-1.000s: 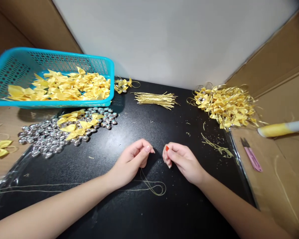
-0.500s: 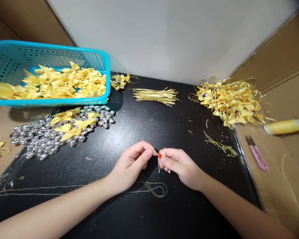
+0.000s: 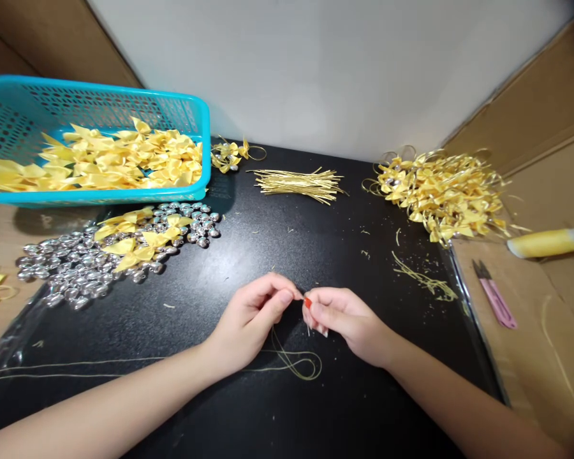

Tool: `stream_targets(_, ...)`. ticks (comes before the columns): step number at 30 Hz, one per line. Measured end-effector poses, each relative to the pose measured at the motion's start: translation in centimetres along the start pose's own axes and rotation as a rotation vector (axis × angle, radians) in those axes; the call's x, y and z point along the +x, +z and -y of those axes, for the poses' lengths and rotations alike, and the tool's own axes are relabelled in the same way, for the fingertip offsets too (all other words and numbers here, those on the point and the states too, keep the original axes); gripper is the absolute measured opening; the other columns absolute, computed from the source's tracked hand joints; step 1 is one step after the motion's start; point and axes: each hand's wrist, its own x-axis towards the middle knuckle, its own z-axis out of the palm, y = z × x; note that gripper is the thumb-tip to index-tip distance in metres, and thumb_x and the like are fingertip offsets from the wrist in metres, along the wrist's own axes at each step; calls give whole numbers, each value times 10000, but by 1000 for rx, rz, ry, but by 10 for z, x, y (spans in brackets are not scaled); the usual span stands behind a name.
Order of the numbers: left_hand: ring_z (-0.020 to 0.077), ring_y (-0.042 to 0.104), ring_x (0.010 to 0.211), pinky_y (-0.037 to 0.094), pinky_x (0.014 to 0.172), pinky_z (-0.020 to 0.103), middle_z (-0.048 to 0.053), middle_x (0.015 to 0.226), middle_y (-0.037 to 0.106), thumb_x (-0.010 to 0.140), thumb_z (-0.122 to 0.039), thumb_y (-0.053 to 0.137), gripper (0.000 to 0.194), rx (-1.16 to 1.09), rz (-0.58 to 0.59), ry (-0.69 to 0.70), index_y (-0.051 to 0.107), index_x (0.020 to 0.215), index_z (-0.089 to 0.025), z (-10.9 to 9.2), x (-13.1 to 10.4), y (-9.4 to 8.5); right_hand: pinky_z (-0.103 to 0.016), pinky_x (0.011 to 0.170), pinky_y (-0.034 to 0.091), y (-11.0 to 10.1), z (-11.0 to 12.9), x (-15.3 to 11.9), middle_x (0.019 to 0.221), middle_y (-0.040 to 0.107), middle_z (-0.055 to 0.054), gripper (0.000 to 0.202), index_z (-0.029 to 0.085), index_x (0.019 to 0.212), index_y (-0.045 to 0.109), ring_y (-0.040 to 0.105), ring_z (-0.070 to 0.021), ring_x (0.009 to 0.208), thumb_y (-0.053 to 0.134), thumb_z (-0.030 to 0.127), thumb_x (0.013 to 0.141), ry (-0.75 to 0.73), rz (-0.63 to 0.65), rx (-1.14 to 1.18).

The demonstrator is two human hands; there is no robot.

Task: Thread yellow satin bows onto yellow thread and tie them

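My left hand [image 3: 256, 312] is closed in a pinch at the middle of the black table [image 3: 249, 421], its fingertips at a thin thread end. Close on its right, my right hand [image 3: 342, 319] pinches a small red piece [image 3: 308, 302]; a thin pale tip shows below its fingers. The two hands' fingertips nearly meet. From below my left hand a thin gold thread [image 3: 310, 354] hangs in loops on the table and runs off to the left edge under my left forearm.
A blue basket [image 3: 124, 194] of yellow bows stands at the back left, silver beads [image 3: 83, 264] before it. Gold ties [image 3: 299, 183] lie at the back. Right are finished bow pieces [image 3: 444, 194], cut strands [image 3: 423, 279], pink snips [image 3: 496, 299] and a yellow roll [image 3: 545, 243].
Both hands keep nearly the same place and grip. The pale tip below my right fingers shows less and has shifted slightly right. The view has moved a little.
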Motion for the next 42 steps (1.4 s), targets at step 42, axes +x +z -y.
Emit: stream_targets(42, 94, 406, 522, 329, 506, 214, -39, 565, 429, 876, -417, 610, 287, 52, 4, -50, 693, 909, -145, -5, 1, -1, -238, 528, 257, 8, -4, -1, 599, 374, 53, 344, 174, 666, 465, 304, -75, 547, 570, 410, 893, -95, -168, -143)
